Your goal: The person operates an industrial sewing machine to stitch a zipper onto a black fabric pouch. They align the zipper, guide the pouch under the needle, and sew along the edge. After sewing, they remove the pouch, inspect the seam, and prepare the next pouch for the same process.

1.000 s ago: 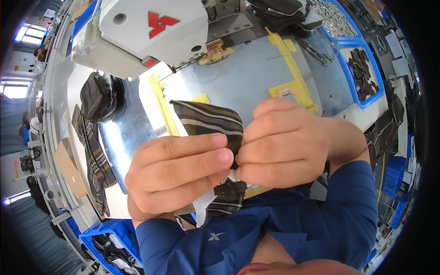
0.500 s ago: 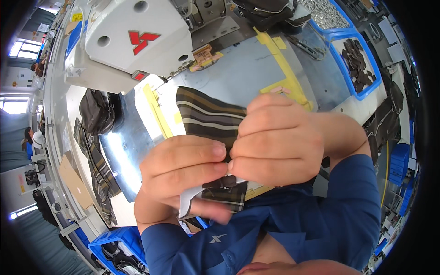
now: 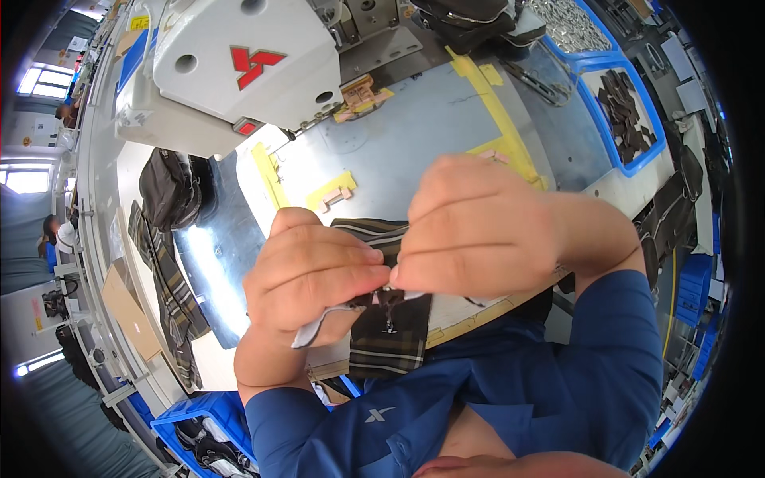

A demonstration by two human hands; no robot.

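My left hand (image 3: 319,267) and my right hand (image 3: 478,231) meet in front of me, fingertips pinched together at the edge of a striped plaid fabric piece (image 3: 388,350). The cloth is dark brown with tan and white lines, hanging below my fingers and showing again behind them. Just under the pinch a small dark metal part, like a zipper pull (image 3: 389,319), hangs against the cloth. A pale-edged strip (image 3: 317,327) sticks out beneath my left hand. My fingers hide the exact spot they grip.
A white sewing machine head (image 3: 239,72) stands at the back left over a metal plate with yellow tape (image 3: 510,119). Dark pouches (image 3: 169,191) and plaid strips (image 3: 171,287) lie left. Blue trays hold brown pieces (image 3: 621,111) and metal parts (image 3: 566,24) at the right.
The fabric's far end has been drawn toward me and folded under my hands, uncovering a pink block on yellow tape. The metal part under my fingers has come into view.
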